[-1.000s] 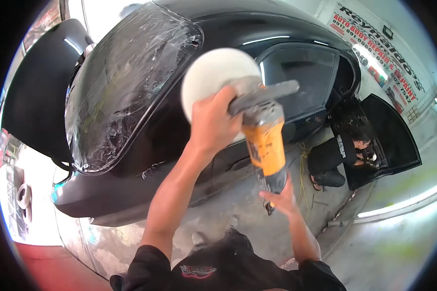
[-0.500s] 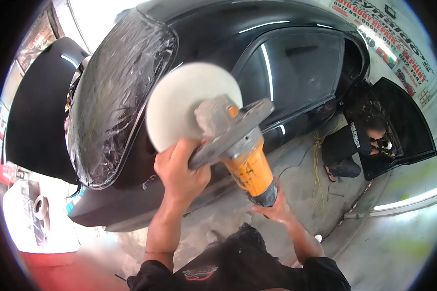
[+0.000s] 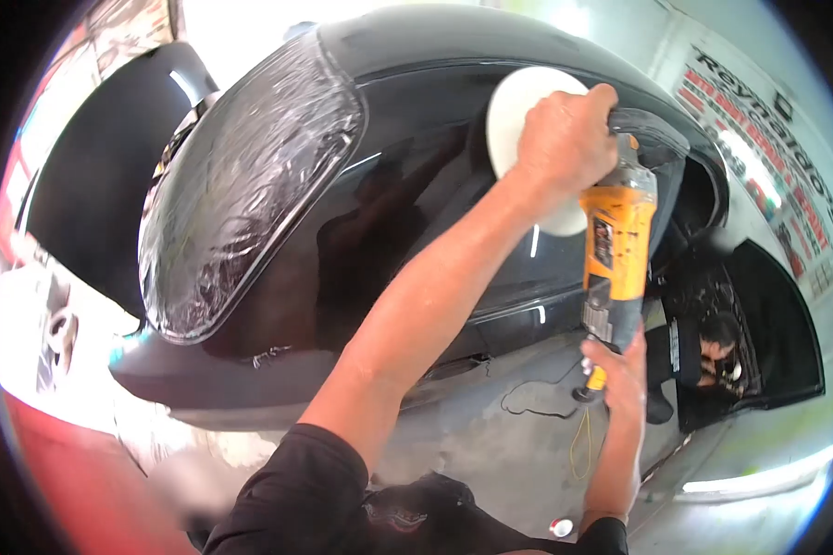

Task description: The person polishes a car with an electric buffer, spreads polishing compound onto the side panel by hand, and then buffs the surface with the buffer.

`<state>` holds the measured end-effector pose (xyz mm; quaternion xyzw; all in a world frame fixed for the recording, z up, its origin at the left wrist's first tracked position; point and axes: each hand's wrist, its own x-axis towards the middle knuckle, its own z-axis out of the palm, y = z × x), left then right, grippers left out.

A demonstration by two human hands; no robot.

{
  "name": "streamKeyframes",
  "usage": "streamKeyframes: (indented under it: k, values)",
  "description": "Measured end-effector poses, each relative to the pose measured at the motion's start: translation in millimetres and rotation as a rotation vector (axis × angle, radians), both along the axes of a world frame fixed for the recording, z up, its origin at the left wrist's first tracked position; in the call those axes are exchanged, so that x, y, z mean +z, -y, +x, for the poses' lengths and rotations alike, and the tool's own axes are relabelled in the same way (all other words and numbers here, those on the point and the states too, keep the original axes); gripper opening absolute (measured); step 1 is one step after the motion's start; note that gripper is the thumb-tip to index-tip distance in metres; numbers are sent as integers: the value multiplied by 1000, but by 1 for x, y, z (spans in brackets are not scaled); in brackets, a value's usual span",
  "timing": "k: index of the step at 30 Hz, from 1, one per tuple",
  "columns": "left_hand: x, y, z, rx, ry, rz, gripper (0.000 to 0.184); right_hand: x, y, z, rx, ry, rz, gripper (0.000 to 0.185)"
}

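Your left fingers [image 3: 565,125] clamped on polisher's [image 3: 617,231] front handle — right fingers [image 3: 631,356] wrapped round its rear end.

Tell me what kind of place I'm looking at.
Probably an auto body shop: a wall banner advertises repair, plastic film covers a dark car's window, and the person's hands hold a power polisher.

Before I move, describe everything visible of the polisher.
The polisher has a scuffed, plastic-looking orange-yellow housing, a dark rear section and a round off-white pad. It points away from the wearer, head over the black car. The left hand grips near the head, partly hiding the pad; the right hand holds the rear. Whether the pad touches paint is unclear.
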<state>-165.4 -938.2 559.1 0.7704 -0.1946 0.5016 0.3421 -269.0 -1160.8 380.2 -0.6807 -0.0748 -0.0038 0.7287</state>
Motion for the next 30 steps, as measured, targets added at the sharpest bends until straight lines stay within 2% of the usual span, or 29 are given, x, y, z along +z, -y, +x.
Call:
streamKeyframes:
  k: [2, 6, 10, 14, 17, 19, 21, 23, 27, 30]
  values:
    - [6, -10, -10, -20, 10, -124, 20, 25, 14, 4, -40, 71, -94, 89]
    - [26, -45, -16, 17, 87, -319, 20, 122, 15, 2, 47, 154, -427, 85]
    - [40, -86, -27, 9, 114, -514, 16, 191, -4, 12, 90, 191, -527, 91]
    - [45, -123, -46, 43, 177, -589, 12, 220, -16, 16, 103, 274, -654, 103]
    - [50, -160, -71, -3, 82, -589, 15, 234, -29, 22, 95, 308, -748, 107]
    - [48, -174, -70, -15, 73, -622, 15, 248, -62, 5, 135, 194, -709, 107]
    - [47, -171, -50, -33, 131, -738, 11, 258, -62, 2, 79, 163, -760, 107]
    - [47, -166, -29, -84, 135, -712, 12, 265, -67, -4, 74, 189, -766, 106]
    - [53, -151, -2, -207, 62, -722, 15, 280, -58, -13, -131, 211, -812, 107]
    - [55, -152, -3, -215, 95, -775, 15, 297, -53, -8, -123, 210, -843, 107]
